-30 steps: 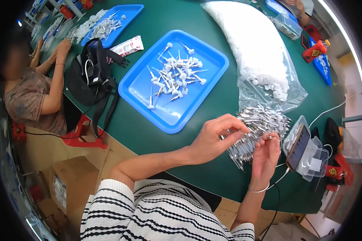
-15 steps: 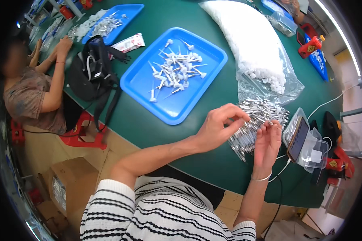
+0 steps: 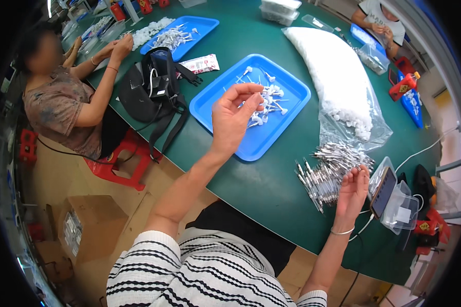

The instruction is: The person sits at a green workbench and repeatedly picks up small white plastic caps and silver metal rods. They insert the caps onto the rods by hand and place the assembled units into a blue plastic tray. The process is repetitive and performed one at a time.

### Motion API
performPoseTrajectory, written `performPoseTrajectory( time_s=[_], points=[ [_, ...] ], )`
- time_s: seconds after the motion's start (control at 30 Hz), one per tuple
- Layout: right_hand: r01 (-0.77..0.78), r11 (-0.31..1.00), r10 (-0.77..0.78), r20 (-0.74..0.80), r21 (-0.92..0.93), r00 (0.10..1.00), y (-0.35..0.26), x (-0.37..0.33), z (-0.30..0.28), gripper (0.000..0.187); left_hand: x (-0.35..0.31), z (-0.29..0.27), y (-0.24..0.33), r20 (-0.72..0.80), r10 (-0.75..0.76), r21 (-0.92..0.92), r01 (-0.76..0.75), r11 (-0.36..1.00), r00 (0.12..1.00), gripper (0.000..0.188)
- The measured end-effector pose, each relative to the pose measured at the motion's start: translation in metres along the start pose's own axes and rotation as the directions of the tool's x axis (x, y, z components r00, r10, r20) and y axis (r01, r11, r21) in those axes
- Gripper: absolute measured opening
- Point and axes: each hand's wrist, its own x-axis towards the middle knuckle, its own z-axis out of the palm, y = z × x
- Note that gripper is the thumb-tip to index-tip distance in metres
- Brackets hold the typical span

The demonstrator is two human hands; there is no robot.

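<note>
My left hand [image 3: 230, 123] is over the near-left part of a blue tray [image 3: 283, 135], thumb and forefinger drawn together in a pinch. Whatever it may hold is too small to make out. Under and beyond its fingertips lie several thin pins with white plastic heads [image 3: 275, 92], partly hidden by the hand. My right hand [image 3: 351, 192] is beside a heap of slim metal rods [image 3: 315, 184], palm up with fingers curled toward the thumb. Any small thing at its fingertips cannot be made out.
A clear bag of white plastic pieces [image 3: 333, 71] lies beyond the rods. Right of them stand a phone [image 3: 383, 193] and clear plastic boxes [image 3: 398, 210]. A black bag [image 3: 151, 92] lies left of the tray. Co-workers sit at the left [image 3: 61, 107] and far right [image 3: 381, 23].
My left hand has moved from beside the right hand, over the rods, leftward to the blue tray. The right hand stays by the rods. The whole view has shifted slightly.
</note>
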Motion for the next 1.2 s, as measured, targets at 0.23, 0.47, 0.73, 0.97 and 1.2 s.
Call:
performPoseTrajectory(
  time_s=[0.23, 0.47, 0.73, 0.97, 1.2],
  points=[
    [-0.008, 0.998, 0.009, 0.013, -0.068, 1.0, 0.004, -0.011, 0.009, 0.021, -0.055, 0.064, -0.035, 0.37, -0.105, 0.11, 0.069, 0.992, 0.923, 0.016],
    [0.057, 0.996, -0.052, 0.073, -0.071, 0.996, 0.004, -0.007, 0.018, 0.021, -0.056, 0.065, -0.075, 0.392, -0.179, 0.21, 0.102, 0.972, 0.902, 0.014],
    [0.015, 0.998, -0.005, 0.145, -0.069, 0.989, -0.001, 0.004, 0.019, 0.017, -0.039, 0.104, -0.068, 0.449, -0.515, -0.019, 0.584, 0.812, 0.73, 0.023],
    [0.105, 0.965, -0.082, 0.106, -0.241, 0.991, 0.001, 0.004, 0.017, 0.013, -0.038, 0.095, -0.078, 0.412, -0.452, -0.072, 0.523, 0.85, 0.791, 0.021],
    [0.133, 0.944, -0.149, -0.031, -0.303, 0.988, -0.003, 0.008, -0.007, 0.016, 0.038, 0.004, 0.011, 0.33, -0.251, 0.03, 0.256, 0.966, 0.91, 0.023]
  ],
)
